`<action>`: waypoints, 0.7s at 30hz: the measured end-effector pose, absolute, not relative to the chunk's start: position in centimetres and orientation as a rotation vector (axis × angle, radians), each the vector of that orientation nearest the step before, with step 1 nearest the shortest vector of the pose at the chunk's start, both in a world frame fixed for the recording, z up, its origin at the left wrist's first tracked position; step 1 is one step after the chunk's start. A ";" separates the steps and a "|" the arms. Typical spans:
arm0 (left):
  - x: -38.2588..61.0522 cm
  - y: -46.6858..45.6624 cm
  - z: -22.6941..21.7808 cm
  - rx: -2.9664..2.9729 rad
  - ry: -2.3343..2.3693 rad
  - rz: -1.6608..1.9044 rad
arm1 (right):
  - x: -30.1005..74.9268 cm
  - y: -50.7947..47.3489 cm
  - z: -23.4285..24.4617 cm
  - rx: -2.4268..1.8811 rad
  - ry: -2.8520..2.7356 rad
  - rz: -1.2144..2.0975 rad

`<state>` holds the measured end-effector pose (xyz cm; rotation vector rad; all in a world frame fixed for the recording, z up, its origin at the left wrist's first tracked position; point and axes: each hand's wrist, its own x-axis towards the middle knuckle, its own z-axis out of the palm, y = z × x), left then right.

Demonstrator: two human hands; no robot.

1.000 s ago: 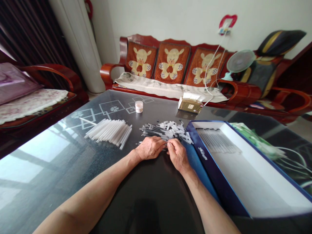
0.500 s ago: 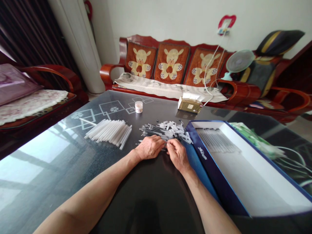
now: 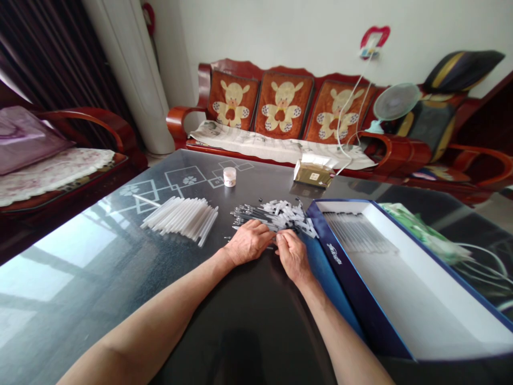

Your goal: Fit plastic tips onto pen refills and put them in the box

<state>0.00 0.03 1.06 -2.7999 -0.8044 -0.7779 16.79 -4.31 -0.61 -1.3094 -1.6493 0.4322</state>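
A: While we're at it, where's the refill pile [image 3: 276,215]?
B: Table [image 3: 100,256] centre, 12 o'clock of hands. R hand [image 3: 292,255] pinches its near edge, narrow grip; L hand [image 3: 249,243] curled on it, grip unclear. White barrels [image 3: 182,218] at 9 o'clock, blue box [image 3: 340,259] at 3.

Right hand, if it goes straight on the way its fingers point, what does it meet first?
The right hand would meet the refill pile first. The pile lies just ahead of it, probably touching, though depth is unclear.
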 end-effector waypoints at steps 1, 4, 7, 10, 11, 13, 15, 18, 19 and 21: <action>0.0 0.1 1.0 -2.794 -0.810 -0.779 | 16.8 -4.3 -0.6 -1.314 -1.639 0.439; 0.0 0.2 0.9 -2.792 -0.810 -0.778 | 16.7 -4.2 -0.7 -1.326 -1.616 0.484; -0.1 0.3 0.8 -2.793 -0.801 -0.799 | 16.7 -4.3 -0.5 -1.340 -1.568 0.529; -0.1 0.3 0.9 -2.774 -0.813 -0.818 | 16.8 -4.4 -0.4 -1.353 -1.521 0.551; -0.1 0.3 1.0 -2.769 -0.820 -0.815 | 16.9 -4.4 -0.4 -1.347 -1.527 0.547; -0.1 0.3 1.0 -2.768 -0.829 -0.796 | 17.0 -4.4 -0.5 -1.328 -1.568 0.520; -0.1 0.3 1.0 -2.776 -0.826 -0.776 | 17.1 -4.3 -0.7 -1.313 -1.610 0.489; -0.1 0.2 1.1 -2.786 -0.814 -0.760 | 17.1 -4.2 -0.8 -1.311 -1.636 0.469; -0.1 0.2 1.0 -2.786 -0.815 -0.753 | 17.1 -4.2 -0.8 -1.311 -1.639 0.461; -0.1 0.3 1.0 -2.783 -0.818 -0.740 | 17.0 -4.2 -0.8 -1.314 -1.639 0.440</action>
